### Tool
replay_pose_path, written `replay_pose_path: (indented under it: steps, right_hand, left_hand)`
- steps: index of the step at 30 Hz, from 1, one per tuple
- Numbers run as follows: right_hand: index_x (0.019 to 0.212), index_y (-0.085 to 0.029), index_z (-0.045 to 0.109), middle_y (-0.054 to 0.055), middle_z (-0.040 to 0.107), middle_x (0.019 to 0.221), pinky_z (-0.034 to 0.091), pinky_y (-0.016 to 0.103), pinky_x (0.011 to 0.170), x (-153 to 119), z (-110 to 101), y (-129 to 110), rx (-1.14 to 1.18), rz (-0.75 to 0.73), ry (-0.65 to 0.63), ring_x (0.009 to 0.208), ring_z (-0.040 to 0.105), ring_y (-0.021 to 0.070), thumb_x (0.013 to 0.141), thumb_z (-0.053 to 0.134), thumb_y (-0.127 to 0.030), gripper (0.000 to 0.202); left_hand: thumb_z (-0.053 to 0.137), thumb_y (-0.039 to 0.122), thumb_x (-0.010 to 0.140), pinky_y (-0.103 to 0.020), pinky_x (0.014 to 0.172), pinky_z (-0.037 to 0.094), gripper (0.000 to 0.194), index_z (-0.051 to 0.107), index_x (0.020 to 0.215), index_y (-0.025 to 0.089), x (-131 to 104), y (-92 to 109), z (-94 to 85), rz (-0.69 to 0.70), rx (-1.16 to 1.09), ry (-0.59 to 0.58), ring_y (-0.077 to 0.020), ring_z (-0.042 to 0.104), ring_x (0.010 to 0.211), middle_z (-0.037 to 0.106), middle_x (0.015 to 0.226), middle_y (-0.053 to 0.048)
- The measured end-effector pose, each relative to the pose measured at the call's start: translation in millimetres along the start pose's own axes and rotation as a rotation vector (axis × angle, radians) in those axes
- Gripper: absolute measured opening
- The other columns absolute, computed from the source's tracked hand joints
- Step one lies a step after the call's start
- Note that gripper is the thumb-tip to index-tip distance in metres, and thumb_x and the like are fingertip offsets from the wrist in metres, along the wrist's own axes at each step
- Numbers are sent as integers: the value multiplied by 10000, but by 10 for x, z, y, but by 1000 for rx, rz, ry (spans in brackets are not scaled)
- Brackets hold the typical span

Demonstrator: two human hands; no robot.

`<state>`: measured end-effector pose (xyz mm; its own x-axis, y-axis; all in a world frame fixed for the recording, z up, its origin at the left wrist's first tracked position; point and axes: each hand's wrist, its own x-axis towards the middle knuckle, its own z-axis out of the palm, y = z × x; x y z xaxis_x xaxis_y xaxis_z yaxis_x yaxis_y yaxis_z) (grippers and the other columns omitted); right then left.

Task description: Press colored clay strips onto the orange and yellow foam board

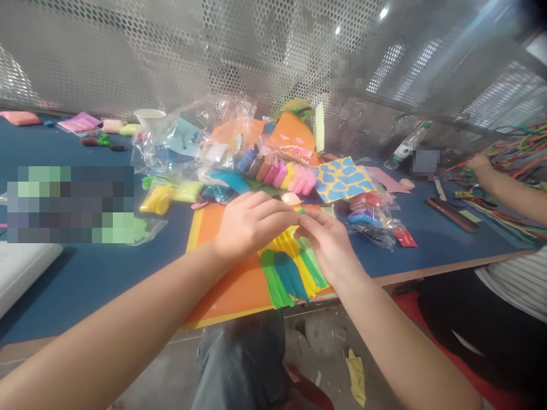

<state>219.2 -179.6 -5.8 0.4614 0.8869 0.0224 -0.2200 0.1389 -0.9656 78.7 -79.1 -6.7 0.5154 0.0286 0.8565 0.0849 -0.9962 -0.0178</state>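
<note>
Both hands meet over an orange sheet with a yellow border (226, 290), which lies at the table's front edge. My left hand (254, 222) reaches in from the left, its fingers bent together and its thumb hidden underneath. With thumb and forefinger, my right hand (329, 242) pinches a small bit of green clay (301, 211), and the left fingertips close on it too. Below them, ridged strips of green, teal and yellow clay (288, 273) cover the sheet's right part. My hands hide the upper part of these strips.
Behind the sheet lie a row of coloured clay packs (280, 173), a yellow card with blue patches (345, 179) and bagged clay (367, 210). A water bottle (405, 147) leans at the back right. Another person's arm (508, 191) reaches toward coloured cords (513, 151). A white object (25, 273) stands left.
</note>
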Motion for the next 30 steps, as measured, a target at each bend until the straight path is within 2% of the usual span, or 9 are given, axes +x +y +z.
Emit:
replay_pose_path:
  steps: [2,4,7,9,13,15,19,24,30]
  right_hand:
    - [771,-185,671,-21,667,706,478,250,602,14,7,2,-7,-24,26,562,588,91,652,770,-284,184]
    - [791,-192,655,-22,670,718,483,256,590,15,13,3,-51,-67,50,553,591,95,659,757,-282,190]
    - [820,-206,636,-4,684,780,510,272,610,1,11,17,-205,-232,68,639,626,126,711,715,-288,157]
    - [835,-218,631,9,683,823,522,286,641,-4,-4,35,-378,-430,83,728,640,147,771,665,-265,87]
    - [828,-238,640,28,662,871,518,352,755,16,-61,55,-790,-990,110,853,637,182,811,608,-132,112]
    - [824,-249,657,37,654,886,510,381,772,31,-90,47,-962,-1176,132,869,631,199,795,614,-95,163]
    - [882,-245,667,54,644,941,517,393,770,18,-128,14,-989,-1166,82,881,630,210,790,626,-104,172]
    - [972,-248,624,18,675,874,517,371,783,-28,-155,-47,-832,-1146,36,850,649,185,814,635,-103,215]
    - [1135,-259,624,70,681,1065,506,400,848,26,-193,-122,-1078,-1132,-76,982,642,221,857,631,-224,280]
  left_hand:
    - [590,273,883,-251,687,485,157,677,997,208,5,1,41,-205,-240,0,-127,653,771,742,932,-28]
    - [595,319,877,-238,695,507,285,643,1126,188,17,13,87,-495,-488,-18,-141,668,850,728,1021,-59]
    - [629,382,840,-258,761,516,363,661,1148,193,41,43,131,-761,-725,-168,-192,656,999,704,1129,-71]
    - [643,383,824,-287,829,506,306,717,1053,193,57,67,137,-832,-811,-222,-208,653,1009,717,1100,-62]
    - [678,385,789,-306,810,531,277,746,947,168,83,114,122,-1015,-1113,-117,-187,674,883,739,991,-57]
    - [674,399,796,-316,833,533,282,745,930,160,88,125,117,-1068,-1322,-86,-178,676,877,736,986,-60]
    - [748,362,741,-345,907,505,310,731,968,151,75,120,124,-1126,-1430,-114,-174,678,890,735,951,-61]
    - [788,369,694,-359,899,500,244,708,780,155,56,107,149,-1178,-1460,-103,-130,670,747,702,726,0]
    - [755,434,714,-330,889,496,277,717,740,161,43,98,159,-1156,-1474,-137,-130,657,800,703,770,-6]
